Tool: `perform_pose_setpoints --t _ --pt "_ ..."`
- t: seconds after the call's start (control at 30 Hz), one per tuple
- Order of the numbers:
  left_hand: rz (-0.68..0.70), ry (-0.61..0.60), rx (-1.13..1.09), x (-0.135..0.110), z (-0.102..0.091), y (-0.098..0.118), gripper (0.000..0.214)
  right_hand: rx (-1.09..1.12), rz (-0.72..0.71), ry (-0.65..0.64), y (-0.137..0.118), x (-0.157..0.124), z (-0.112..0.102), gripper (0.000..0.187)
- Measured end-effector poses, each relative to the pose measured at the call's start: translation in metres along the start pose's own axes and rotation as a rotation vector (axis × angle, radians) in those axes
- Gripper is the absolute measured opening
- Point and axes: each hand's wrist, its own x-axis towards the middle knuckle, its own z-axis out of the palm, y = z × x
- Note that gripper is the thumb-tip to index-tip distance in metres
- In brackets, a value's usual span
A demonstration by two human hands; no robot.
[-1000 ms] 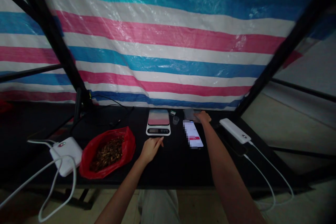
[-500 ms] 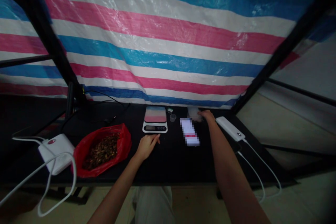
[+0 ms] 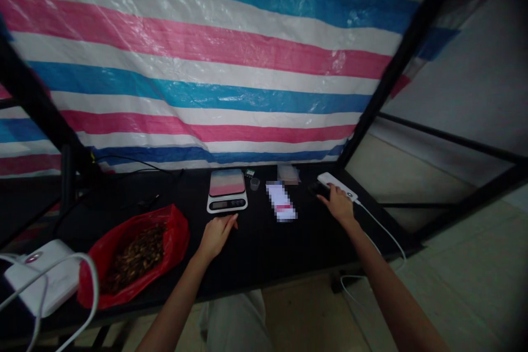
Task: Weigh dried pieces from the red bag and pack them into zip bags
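Note:
My left hand [image 3: 215,235] rests on the black table just in front of a white kitchen scale [image 3: 227,204], its fingers loosely folded and nothing visible in them. The scale's top plate mirrors the striped sheet. On the right, my right hand [image 3: 340,204] lies over a dark phone [image 3: 317,189], thumb and fingers apart; its fingertips reach the edge of a white power bank [image 3: 327,179]. Most of that phone is hidden beneath the hand. Between my hands lies a phone with a lit, blurred screen [image 3: 281,202]. Behind it are clear plastic bags [image 3: 287,174].
A red plastic bag [image 3: 178,234] of small brown pieces stands open at left. Beside it sits a white box-shaped device [image 3: 58,280] with looping cables. A small clear cup [image 3: 254,183] and a little green-edged gadget [image 3: 249,173] are by the scale. A striped sheet [image 3: 231,82] hangs behind.
My right hand has left the clear plastic bags and come right and toward me, onto the dark phone. The view has turned rightward. My left hand stays by the scale.

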Motion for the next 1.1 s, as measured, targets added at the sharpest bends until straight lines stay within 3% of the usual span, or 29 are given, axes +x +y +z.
perform_pose_setpoints --t 0.13,0.4,0.6,0.83,0.97,1.1 --pt "0.058 -0.015 0.019 0.001 0.001 0.001 0.052 -0.099 0.063 -0.038 0.013 -0.020 0.011 0.064" --pt "-0.009 0.014 0.042 -0.001 0.000 -0.003 0.052 0.073 0.219 -0.267 0.004 -0.008 0.007 0.081" --pt "0.028 0.024 0.032 0.000 0.001 -0.003 0.051 0.226 0.193 -0.099 0.007 -0.024 0.021 0.071" --pt "0.012 0.030 -0.052 0.005 0.003 -0.008 0.051 0.303 0.233 -0.060 0.009 -0.021 0.027 0.057" --pt "0.015 0.039 -0.052 0.003 0.002 -0.007 0.053 0.302 0.210 0.030 0.007 -0.026 0.030 0.059" --pt "-0.006 0.044 -0.064 0.002 0.002 -0.007 0.053 0.268 0.173 0.038 0.004 -0.032 0.030 0.068"
